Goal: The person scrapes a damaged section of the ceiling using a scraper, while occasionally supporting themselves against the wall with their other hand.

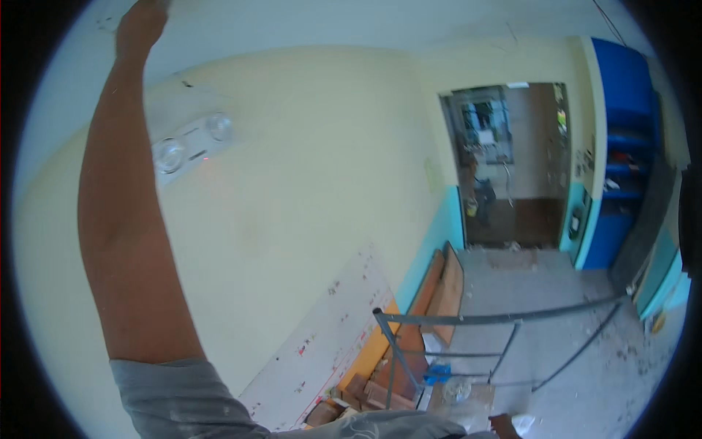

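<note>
My left hand (pixel 143 31) is raised at the upper left against the white ceiling (pixel 307 22). Its fingers run out of the picture at the top, so I cannot tell whether they hold anything. Beside the raised forearm, a white emergency light (pixel 194 146) with two round lamps is fixed on the cream wall (pixel 307 161). My right hand (pixel 503 425) shows only in part at the bottom edge, low down near a piece of clear plastic (pixel 523 424). Its fingers are too small and cut off to read.
A grey metal frame (pixel 468 320) stands below me. Wooden boards (pixel 444 293) and a speckled white sheet (pixel 329 329) lean on the wall. Beyond lies a doorway (pixel 512 168), with a blue shelf unit (pixel 621 88) to its right. Debris is scattered on the grey floor (pixel 563 344).
</note>
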A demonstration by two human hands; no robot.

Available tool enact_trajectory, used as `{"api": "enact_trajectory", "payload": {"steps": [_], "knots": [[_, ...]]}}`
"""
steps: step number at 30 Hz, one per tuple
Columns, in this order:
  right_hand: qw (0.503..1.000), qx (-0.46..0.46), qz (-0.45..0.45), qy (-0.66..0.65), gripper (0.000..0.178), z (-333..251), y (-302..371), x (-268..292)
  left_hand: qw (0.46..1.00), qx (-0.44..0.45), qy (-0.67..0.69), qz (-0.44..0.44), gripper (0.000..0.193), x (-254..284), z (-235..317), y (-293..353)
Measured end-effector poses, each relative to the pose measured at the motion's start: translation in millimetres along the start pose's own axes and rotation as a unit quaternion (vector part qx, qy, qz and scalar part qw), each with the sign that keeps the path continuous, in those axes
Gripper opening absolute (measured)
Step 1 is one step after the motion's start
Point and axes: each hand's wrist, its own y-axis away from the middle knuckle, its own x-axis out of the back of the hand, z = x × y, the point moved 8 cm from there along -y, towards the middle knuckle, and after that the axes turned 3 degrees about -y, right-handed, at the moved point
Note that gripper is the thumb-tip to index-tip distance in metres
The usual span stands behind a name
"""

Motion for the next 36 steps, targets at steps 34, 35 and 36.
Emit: {"api": "enact_trajectory", "payload": {"steps": [34, 35, 36], "knots": [[0.961, -0.12, 0.063, -0.24, 0.02, 20, -65, 88, 0.999, 0.024, 0.021, -0.019, 0.026, 62, 15, -17], [0.961, -0.122, 0.063, -0.241, 0.02, 19, -65, 87, 0.999, 0.023, 0.022, -0.019, 0.026, 57, 13, -18], [0.96, -0.124, 0.062, -0.244, 0.02, 19, -65, 86, 1.0, 0.007, -0.003, 0.015, 0.026, 59, 13, -20]]}}
